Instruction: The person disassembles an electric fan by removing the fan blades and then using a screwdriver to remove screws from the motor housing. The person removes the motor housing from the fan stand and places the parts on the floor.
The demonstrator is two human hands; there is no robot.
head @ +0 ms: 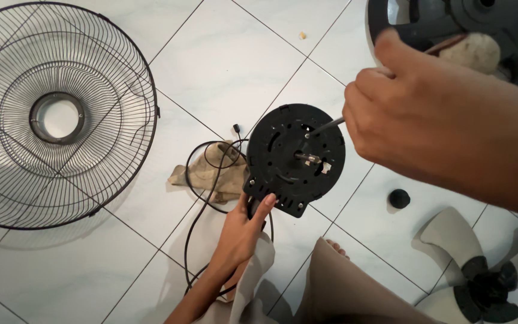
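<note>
Here, your left hand (242,231) grips the black fan motor housing (295,157) from below, fingers wrapped around its lower edge, holding the round face tilted up toward you above the white tiled floor (223,66). Your right hand (418,114) is closed around the handle of a screwdriver (325,127), whose thin metal shank comes in from the upper right, its tip on the face just above the central shaft (307,158). I judge you are working a screw there, though the screw head itself is too small to make out. To do it well, keep the shank square to the face rather than slanted, press in along its line as you turn, and let the left hand take the twist so the housing does not rotate. Mind the black power cord (202,198) looping beneath the housing over a crumpled beige rag (202,175); keep it from snagging your wrist. The wire fan guard (61,114) lies well apart on the left, the pale fan blade (481,264) at lower right, a small black cap (399,198) near it, and another dark round part (499,30) at the top right, behind your right hand.
</note>
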